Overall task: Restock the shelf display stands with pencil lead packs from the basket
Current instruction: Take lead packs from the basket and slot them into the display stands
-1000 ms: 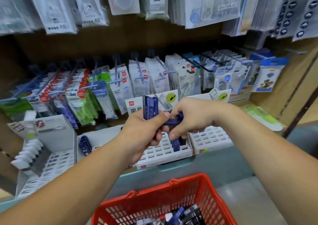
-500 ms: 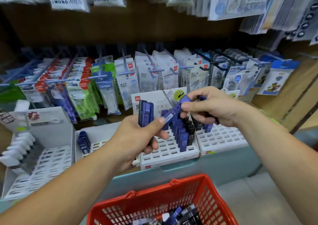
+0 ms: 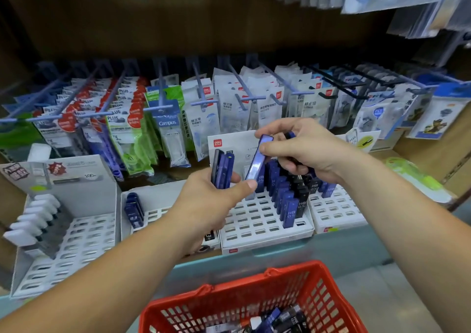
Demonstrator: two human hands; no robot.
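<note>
Pack (image 3: 258, 163) steeper, near "HB 0.5" packs (image 3: 290, 205)

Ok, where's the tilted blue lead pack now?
Head view, centre: the blue lead pack is pinched at its top by the right hand, lower end on the thumb of the left hand, which grips a stack of packs, above the middle display stand.

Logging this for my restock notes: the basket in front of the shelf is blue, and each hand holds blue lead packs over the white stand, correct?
Not quite. The head view shows the basket is red, not blue. The rest stands: the left hand and right hand each hold blue lead packs over the white stand.
</note>
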